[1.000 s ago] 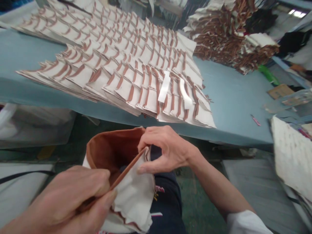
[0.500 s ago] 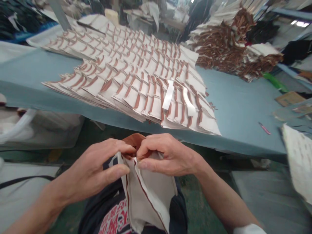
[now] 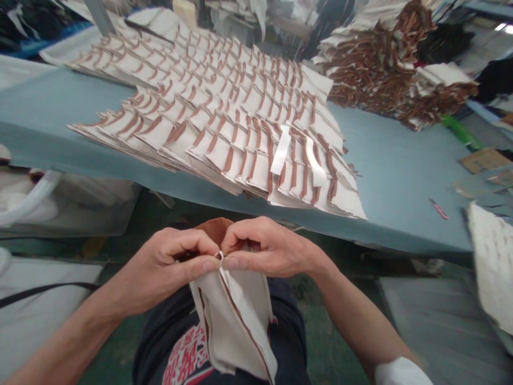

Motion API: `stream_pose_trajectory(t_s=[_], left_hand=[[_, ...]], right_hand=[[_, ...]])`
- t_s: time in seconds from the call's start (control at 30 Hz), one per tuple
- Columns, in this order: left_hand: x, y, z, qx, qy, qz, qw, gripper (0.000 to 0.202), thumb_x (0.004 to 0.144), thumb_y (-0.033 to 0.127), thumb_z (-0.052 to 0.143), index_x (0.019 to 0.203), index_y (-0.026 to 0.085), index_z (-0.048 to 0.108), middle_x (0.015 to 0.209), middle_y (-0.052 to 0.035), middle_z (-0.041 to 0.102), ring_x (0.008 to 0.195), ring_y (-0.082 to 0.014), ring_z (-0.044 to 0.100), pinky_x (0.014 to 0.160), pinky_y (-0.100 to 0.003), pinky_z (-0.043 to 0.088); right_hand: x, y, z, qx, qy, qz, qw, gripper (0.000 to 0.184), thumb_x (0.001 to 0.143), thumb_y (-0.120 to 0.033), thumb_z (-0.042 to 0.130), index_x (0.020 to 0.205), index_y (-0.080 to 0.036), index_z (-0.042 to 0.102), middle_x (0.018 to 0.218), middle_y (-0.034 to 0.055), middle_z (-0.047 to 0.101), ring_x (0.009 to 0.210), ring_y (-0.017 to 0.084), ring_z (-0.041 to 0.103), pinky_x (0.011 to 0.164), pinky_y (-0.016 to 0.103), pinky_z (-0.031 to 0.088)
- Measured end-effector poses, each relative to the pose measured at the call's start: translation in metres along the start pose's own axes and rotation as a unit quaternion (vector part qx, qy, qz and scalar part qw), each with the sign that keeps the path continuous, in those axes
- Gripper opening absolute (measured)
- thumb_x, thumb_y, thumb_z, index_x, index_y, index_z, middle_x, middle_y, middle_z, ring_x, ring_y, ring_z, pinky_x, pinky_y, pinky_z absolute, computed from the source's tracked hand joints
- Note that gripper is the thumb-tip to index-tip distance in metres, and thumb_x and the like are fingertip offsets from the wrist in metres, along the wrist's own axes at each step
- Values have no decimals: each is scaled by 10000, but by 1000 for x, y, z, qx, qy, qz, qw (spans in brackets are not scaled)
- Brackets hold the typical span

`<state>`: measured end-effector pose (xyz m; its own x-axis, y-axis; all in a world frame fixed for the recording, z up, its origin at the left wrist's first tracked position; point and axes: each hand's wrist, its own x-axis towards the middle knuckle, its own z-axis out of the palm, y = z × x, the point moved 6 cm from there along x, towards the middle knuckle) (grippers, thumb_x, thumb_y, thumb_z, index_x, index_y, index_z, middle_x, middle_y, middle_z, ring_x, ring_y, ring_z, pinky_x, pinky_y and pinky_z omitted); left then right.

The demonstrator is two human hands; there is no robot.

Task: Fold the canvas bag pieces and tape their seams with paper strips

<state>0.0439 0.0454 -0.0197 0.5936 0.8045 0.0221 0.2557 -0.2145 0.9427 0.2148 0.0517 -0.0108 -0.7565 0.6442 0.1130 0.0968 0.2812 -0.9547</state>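
Observation:
My left hand and my right hand meet in front of my chest, both pinched on the top edge of a cream fabric pouch with brown trim. The pouch hangs down over my lap, its brown lining showing just above my fingers. Thumbs and forefingers of both hands press together at the pouch's upper corner.
A blue-grey table stands ahead, bearing overlapping rows of several cream pieces with brown strips. A heap of similar pieces lies at the back right. A small pink tool lies near the right edge. White bags sit under the table at left.
The pouch was held open with its brown lining exposed; my hands came together and closed its top edge, and it now hangs folded between my pinched fingers.

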Motion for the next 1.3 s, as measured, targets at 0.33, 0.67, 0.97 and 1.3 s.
stream_pose_trajectory(t_s=[0.33, 0.67, 0.97, 1.3], left_hand=[[-4, -7, 2, -95, 36, -15, 995, 299, 958, 384, 789, 744, 178, 758, 680, 9, 673, 603, -121, 563, 541, -174, 461], [-10, 6, -7, 79, 30, -6, 996, 270, 994, 325, 664, 774, 198, 755, 593, 76, 575, 502, -79, 459, 457, -161, 336], [-1, 18, -4, 12, -28, -47, 998, 414, 1000, 406, 560, 640, 230, 455, 631, 76, 404, 556, -90, 365, 468, -183, 313], [-18, 13, -12, 37, 0, 17, 999, 319, 1046, 299, 637, 758, 206, 738, 670, 60, 650, 589, -95, 569, 546, -153, 441]], right_hand=[[6, 6, 7, 72, -18, 22, 997, 316, 1058, -445, 752, 923, -170, 680, 810, -46, 596, 719, 108, 491, 693, 254, 398], [3, -19, 14, -269, 38, -6, 962, 203, 1048, -193, 507, 861, -226, 580, 832, 5, 647, 791, 162, 568, 738, 311, 340], [8, -26, 19, -182, 27, 6, 983, 161, 1041, -249, 506, 881, -238, 513, 851, -9, 618, 781, 152, 556, 765, 290, 393], [8, -21, 22, -99, 49, 43, 993, 102, 925, -251, 609, 841, -234, 553, 805, -40, 622, 741, 130, 537, 743, 271, 399]])
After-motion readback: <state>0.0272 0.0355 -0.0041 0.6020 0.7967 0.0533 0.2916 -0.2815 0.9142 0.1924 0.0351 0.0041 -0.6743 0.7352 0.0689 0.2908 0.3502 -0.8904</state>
